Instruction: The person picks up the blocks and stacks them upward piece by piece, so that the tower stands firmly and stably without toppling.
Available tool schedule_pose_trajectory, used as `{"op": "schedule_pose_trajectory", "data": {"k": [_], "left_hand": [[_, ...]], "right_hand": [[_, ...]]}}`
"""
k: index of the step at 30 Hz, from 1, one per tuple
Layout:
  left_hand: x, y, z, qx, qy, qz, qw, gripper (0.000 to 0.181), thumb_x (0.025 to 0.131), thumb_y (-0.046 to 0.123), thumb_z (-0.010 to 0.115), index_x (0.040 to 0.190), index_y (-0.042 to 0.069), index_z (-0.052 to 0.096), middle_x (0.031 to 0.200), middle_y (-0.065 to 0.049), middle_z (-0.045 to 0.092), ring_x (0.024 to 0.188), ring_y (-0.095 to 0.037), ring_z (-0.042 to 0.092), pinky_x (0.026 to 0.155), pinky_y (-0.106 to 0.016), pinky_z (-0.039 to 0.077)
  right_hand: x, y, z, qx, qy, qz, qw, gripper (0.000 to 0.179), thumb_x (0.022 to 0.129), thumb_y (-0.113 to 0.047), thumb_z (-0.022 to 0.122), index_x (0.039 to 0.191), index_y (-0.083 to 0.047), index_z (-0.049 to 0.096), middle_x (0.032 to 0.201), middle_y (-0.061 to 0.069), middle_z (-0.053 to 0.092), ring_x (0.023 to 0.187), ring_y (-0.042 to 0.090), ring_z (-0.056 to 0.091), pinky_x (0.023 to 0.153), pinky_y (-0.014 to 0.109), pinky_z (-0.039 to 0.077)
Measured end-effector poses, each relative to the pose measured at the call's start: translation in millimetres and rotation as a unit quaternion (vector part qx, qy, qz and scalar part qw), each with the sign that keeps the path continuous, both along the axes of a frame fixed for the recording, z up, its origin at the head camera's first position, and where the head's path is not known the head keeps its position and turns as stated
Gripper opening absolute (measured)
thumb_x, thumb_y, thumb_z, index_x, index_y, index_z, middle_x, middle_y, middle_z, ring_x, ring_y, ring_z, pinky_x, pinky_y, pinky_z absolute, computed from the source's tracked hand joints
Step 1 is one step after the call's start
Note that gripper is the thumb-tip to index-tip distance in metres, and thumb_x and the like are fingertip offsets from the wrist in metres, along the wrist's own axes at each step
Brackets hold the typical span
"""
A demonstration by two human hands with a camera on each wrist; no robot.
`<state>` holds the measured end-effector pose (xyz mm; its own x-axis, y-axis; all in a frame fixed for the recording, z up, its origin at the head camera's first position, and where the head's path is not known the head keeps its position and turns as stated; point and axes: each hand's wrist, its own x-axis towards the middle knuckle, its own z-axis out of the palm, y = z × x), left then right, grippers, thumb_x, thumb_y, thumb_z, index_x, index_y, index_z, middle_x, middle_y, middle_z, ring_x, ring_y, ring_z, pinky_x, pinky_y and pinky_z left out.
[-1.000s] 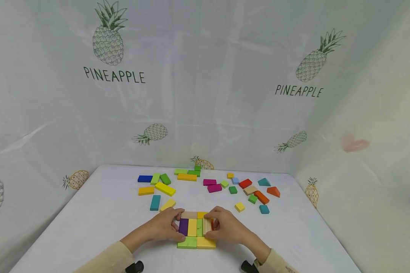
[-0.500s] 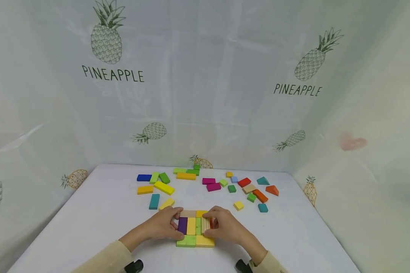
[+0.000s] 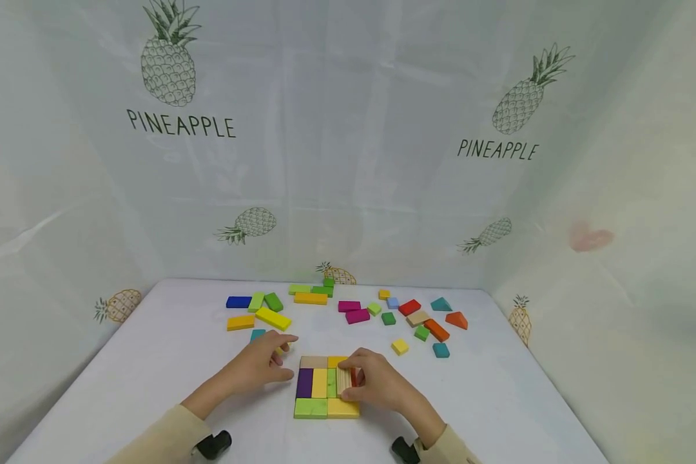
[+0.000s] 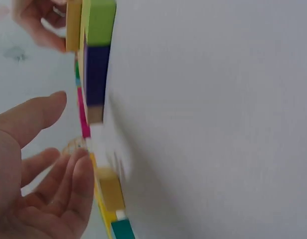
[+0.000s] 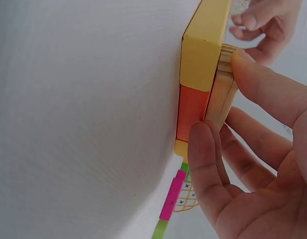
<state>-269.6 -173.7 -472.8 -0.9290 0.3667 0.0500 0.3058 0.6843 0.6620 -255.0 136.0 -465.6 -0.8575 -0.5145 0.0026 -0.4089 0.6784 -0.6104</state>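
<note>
Flat blocks lie side by side in a rectangle: purple [image 3: 304,383], light green [image 3: 310,408], yellow [image 3: 343,408], beige [image 3: 314,362] and orange-red [image 5: 192,112] among them. On top, toward the right side, sits a plain wooden block with ridges [image 3: 344,383]. My right hand [image 3: 377,380] pinches this block by its ends, thumb at the near one, a finger at the far one. To the left of the rectangle, my left hand [image 3: 258,364] is apart from it with nothing in its grasp, fingers spread. It partly covers a yellow block and a teal block [image 3: 258,334] in the head view.
Loose blocks lie farther back: blue [image 3: 239,301], yellow [image 3: 273,318] and greens at left, magenta [image 3: 357,316] in the middle, red [image 3: 409,307], orange and teal ones at right. A pineapple-print sheet [image 3: 348,161] rises behind the white table [image 3: 499,399].
My left hand has come off the left side of the block rectangle and moved left and away, its fingers opening. My right hand still pinches the ridged block. The head view has shifted slightly.
</note>
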Motion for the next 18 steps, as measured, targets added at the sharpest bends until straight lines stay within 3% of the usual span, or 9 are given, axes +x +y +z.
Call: {"op": "schedule_pose_trajectory", "data": {"k": [3, 6, 12, 18], "left_hand": [[-9.1, -8.1, 2.6, -0.027, 0.037, 0.020, 0.9987, 0.067, 0.087, 0.026, 0.091, 0.147, 0.018, 0.063, 0.123, 0.001, 0.062, 0.105, -0.014, 0.060, 0.088, -0.030, 0.059], [-16.8, -14.2, 4.8, -0.051, 0.052, 0.019, 0.9972, 0.067, 0.087, 0.026, 0.090, 0.148, 0.019, 0.063, 0.131, 0.000, 0.061, 0.115, -0.019, 0.062, 0.096, -0.042, 0.060], [-29.5, -20.4, 4.2, -0.083, 0.043, -0.010, 0.9955, 0.072, 0.086, 0.026, 0.091, 0.151, 0.020, 0.061, 0.149, -0.006, 0.055, 0.126, -0.027, 0.059, 0.107, -0.054, 0.054], [-34.4, -19.9, 1.4, -0.093, 0.022, -0.033, 0.9949, 0.071, 0.085, 0.021, 0.091, 0.149, 0.014, 0.062, 0.152, -0.011, 0.055, 0.131, -0.031, 0.055, 0.113, -0.058, 0.048]], "right_hand": [[-0.1, 0, -1.0, 0.000, -0.001, -0.003, 1.0000, 0.052, 0.088, -0.030, 0.089, 0.136, -0.014, 0.073, 0.107, -0.008, 0.061, 0.088, 0.009, 0.057, 0.073, 0.020, 0.053], [0.5, 1, -1.8, -0.002, -0.002, -0.006, 1.0000, 0.052, 0.089, -0.030, 0.089, 0.136, -0.014, 0.073, 0.107, -0.008, 0.060, 0.088, 0.010, 0.057, 0.073, 0.020, 0.053], [1.0, 1, -1.0, -0.008, -0.007, -0.008, 0.9999, 0.052, 0.089, -0.030, 0.089, 0.136, -0.014, 0.073, 0.106, -0.008, 0.060, 0.089, 0.012, 0.057, 0.072, 0.021, 0.053], [-2.1, 2, -2.4, -0.005, 0.006, 0.004, 1.0000, 0.052, 0.089, -0.031, 0.089, 0.136, -0.014, 0.073, 0.108, -0.008, 0.062, 0.090, 0.012, 0.058, 0.073, 0.020, 0.052]]}}
